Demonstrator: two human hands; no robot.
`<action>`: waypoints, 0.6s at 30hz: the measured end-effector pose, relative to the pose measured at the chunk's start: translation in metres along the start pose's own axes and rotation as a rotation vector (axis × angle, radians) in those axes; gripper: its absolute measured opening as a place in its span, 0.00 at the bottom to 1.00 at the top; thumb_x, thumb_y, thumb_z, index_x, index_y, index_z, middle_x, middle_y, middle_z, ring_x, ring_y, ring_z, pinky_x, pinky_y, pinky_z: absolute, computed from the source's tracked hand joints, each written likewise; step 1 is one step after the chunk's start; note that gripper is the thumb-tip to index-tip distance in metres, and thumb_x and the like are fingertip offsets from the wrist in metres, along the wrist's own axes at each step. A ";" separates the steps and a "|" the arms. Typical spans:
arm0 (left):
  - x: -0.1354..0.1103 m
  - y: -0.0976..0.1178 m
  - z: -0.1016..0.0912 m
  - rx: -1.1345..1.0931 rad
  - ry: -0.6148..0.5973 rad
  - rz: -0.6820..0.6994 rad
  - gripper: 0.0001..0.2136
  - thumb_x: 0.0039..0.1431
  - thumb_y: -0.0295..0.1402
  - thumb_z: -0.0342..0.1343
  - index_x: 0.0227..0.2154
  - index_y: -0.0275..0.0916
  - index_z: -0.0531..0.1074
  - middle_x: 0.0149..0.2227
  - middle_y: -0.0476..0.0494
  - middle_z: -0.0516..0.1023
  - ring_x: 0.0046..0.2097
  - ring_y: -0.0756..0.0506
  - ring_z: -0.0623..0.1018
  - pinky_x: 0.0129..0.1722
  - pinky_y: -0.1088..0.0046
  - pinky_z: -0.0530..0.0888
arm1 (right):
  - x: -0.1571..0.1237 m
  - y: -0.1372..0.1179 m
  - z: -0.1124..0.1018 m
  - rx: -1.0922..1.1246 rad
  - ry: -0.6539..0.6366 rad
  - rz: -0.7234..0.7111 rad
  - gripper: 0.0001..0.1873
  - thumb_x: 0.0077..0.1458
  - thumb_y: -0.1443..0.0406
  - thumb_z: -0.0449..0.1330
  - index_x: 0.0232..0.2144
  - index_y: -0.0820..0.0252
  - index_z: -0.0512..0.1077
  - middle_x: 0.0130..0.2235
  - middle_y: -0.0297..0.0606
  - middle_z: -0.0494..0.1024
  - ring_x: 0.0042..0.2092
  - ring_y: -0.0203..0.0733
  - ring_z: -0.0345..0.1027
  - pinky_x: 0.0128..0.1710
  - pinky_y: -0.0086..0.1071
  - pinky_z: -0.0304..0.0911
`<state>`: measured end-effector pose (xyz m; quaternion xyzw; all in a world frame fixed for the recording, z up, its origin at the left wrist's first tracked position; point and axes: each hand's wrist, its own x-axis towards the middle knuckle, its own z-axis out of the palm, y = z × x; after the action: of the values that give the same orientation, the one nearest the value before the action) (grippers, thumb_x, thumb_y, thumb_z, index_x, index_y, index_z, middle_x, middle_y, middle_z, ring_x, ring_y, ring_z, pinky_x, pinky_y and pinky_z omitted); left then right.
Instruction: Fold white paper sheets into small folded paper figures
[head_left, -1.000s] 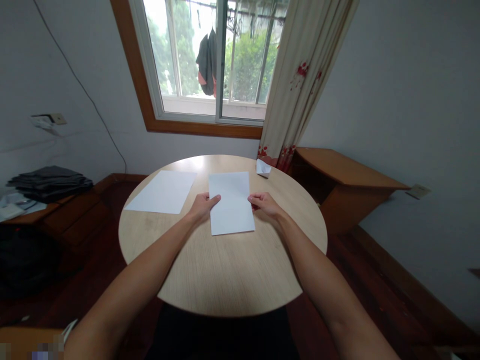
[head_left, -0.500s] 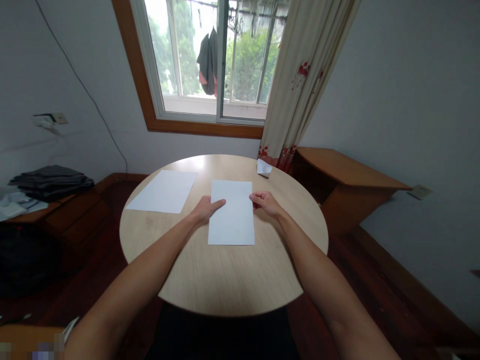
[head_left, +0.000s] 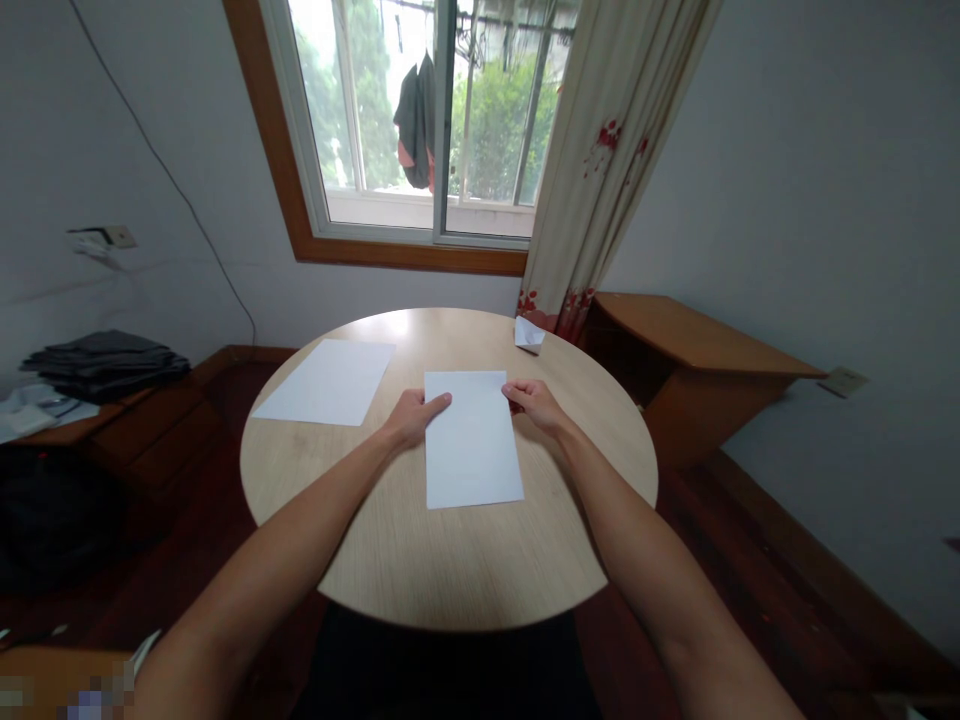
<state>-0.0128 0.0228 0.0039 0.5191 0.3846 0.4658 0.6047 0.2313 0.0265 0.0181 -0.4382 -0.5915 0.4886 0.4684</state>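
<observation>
A white sheet of paper (head_left: pixel 472 445) is held between my hands above or on the middle of the round table (head_left: pixel 390 570). My left hand (head_left: pixel 415 415) grips its left edge, thumb on top and fingers hidden beneath. At the upper right edge, my right hand (head_left: pixel 534 402) pinches the paper between thumb and fingers. Another white sheet (head_left: pixel 326 382) lies flat on the table's left side. Near the far right rim stands a small folded white paper piece (head_left: pixel 529 336).
Beyond the table are a window (head_left: pixel 435 130) and a patterned curtain (head_left: pixel 585 160). A brown wooden desk (head_left: pixel 705 340) stands at the right. To the left, a dark folded stack (head_left: pixel 109 362) rests on a low cabinet, with a dark bag (head_left: pixel 56 520) below it.
The held sheet has shifted toward me and slightly right, its lower edge now tilted. Both hands stay nearly in place, still holding it.
</observation>
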 end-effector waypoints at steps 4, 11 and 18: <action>0.002 0.003 -0.004 0.103 0.031 0.046 0.19 0.39 0.43 0.66 0.26 0.29 0.75 0.27 0.40 0.78 0.26 0.47 0.75 0.26 0.72 0.70 | 0.001 0.001 0.001 0.003 0.001 0.011 0.21 0.40 0.50 0.65 0.25 0.64 0.71 0.21 0.32 0.71 0.24 0.32 0.63 0.26 0.28 0.60; -0.002 0.003 -0.006 0.196 -0.062 0.027 0.17 0.41 0.43 0.64 0.23 0.31 0.72 0.23 0.44 0.75 0.24 0.49 0.72 0.23 0.75 0.66 | 0.001 0.001 0.005 0.014 0.050 -0.002 0.18 0.39 0.54 0.67 0.24 0.64 0.72 0.22 0.32 0.71 0.24 0.32 0.64 0.26 0.27 0.60; 0.004 -0.002 -0.012 0.378 0.009 0.093 0.18 0.44 0.45 0.61 0.27 0.32 0.75 0.21 0.46 0.73 0.22 0.50 0.70 0.21 0.76 0.62 | 0.002 0.003 0.006 -0.011 0.042 0.000 0.20 0.41 0.57 0.66 0.35 0.64 0.75 0.26 0.35 0.75 0.26 0.34 0.66 0.27 0.29 0.62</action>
<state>-0.0232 0.0300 0.0001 0.6388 0.4434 0.4149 0.4724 0.2253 0.0284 0.0147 -0.4508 -0.5841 0.4760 0.4786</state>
